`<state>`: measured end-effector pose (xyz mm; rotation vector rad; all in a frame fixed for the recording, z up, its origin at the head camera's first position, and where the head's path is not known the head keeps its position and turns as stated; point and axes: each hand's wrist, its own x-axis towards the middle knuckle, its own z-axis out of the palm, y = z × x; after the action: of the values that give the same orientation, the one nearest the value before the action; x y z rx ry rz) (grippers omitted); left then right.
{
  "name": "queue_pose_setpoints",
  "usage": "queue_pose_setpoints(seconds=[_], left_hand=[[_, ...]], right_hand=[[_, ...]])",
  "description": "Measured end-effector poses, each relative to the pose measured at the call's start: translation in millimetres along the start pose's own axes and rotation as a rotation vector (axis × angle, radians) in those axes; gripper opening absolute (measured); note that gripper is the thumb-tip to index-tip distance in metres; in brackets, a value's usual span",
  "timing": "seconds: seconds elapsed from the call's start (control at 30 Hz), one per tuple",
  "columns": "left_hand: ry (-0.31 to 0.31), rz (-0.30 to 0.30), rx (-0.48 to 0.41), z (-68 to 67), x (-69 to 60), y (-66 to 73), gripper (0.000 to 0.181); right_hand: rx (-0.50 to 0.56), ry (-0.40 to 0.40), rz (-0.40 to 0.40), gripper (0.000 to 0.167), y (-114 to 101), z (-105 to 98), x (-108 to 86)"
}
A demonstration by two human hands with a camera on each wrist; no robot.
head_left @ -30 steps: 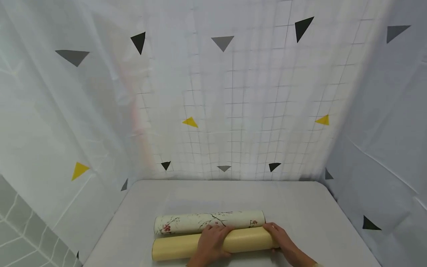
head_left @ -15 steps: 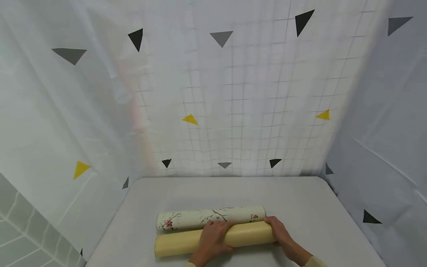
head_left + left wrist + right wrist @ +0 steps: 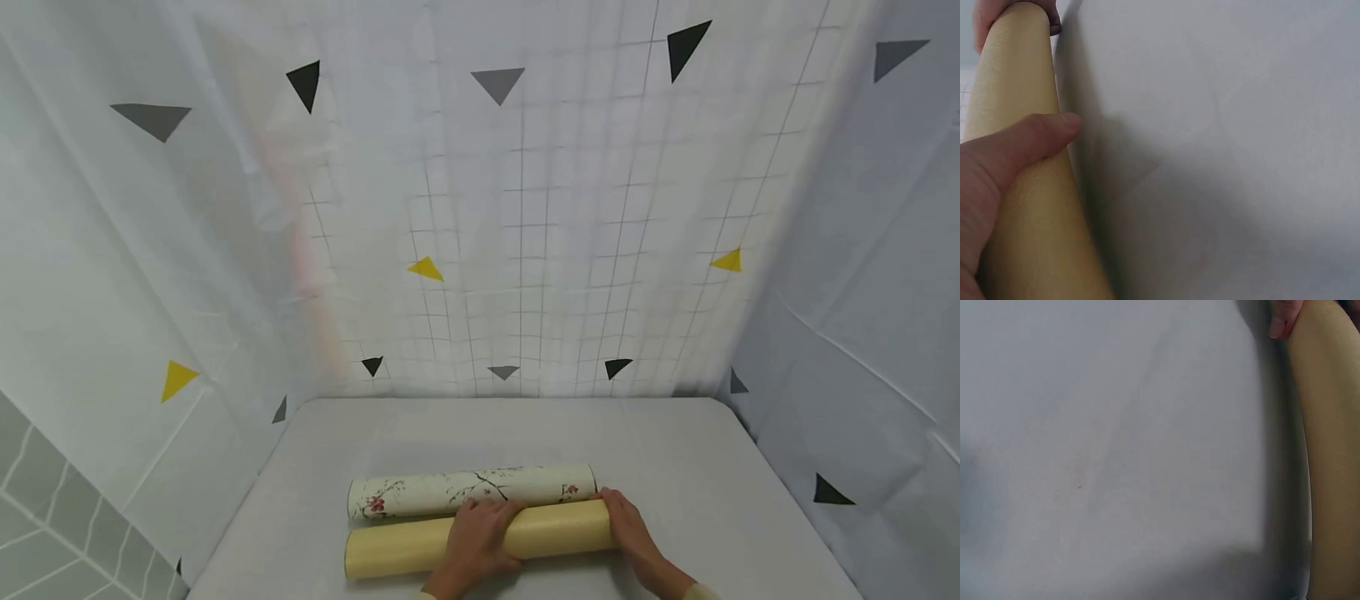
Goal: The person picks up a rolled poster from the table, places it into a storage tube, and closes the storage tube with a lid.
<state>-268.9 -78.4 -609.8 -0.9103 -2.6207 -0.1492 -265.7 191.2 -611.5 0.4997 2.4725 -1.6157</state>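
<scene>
A pale yellow wallpaper roll point(image 3: 397, 548) lies crosswise on the white table. My left hand point(image 3: 480, 537) grips it near its middle, fingers over the far side. In the left wrist view the left thumb point(image 3: 1041, 134) lies across the near side. My right hand point(image 3: 633, 537) holds the roll's right end, its fingers and thumb on opposite sides of that end in the left wrist view. Just behind lies a white wallpaper roll point(image 3: 427, 493) with dark branches and red blossoms. In the right wrist view the yellow roll point(image 3: 1335, 450) runs along the right edge; the right hand is not visible there.
The white table point(image 3: 675, 450) has rounded far corners. Pale sheeting point(image 3: 495, 208) with black, grey and yellow triangles stands behind it and along both sides. A grey-green surface with white lines point(image 3: 52, 508) shows at the lower left.
My right hand has shifted slightly outward, from over the top of the yellow roll to around its right end. The left hand keeps its hold. The head view has tilted a little.
</scene>
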Motion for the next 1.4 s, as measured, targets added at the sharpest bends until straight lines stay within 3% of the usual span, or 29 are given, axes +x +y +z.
queue_pose_setpoints(seconds=[0.23, 0.37, 0.77, 1.03, 1.27, 1.4], left_hand=[[-0.073, -0.015, -0.027, 4.3, -6.4, 0.9, 0.083], [-0.085, -0.014, -0.023, 6.5, -7.1, 0.7, 0.083], [-0.024, 0.032, -0.007, 7.2, -11.1, -0.5, 0.089], [-0.024, 0.024, -0.108, -0.5, -8.6, -2.7, 0.09], [0.001, 0.037, -0.149, -2.1, -9.8, -3.2, 0.081], [0.027, 0.036, -0.192, -6.4, -9.4, -7.1, 0.079]], right_hand=[[-0.004, 0.038, 0.018, 0.057, 9, 7, -3.5], [-0.012, 0.06, 0.01, 0.055, 9, 9, -4.4], [-0.028, 0.069, -0.005, 0.047, 11, 8, -6.2], [-0.002, 0.073, -0.051, 0.051, 7, -13, 2.0], [-0.048, 0.105, -0.153, 0.059, -7, -33, 0.7], [-0.155, 0.139, -0.331, 0.047, -14, -36, 5.3]])
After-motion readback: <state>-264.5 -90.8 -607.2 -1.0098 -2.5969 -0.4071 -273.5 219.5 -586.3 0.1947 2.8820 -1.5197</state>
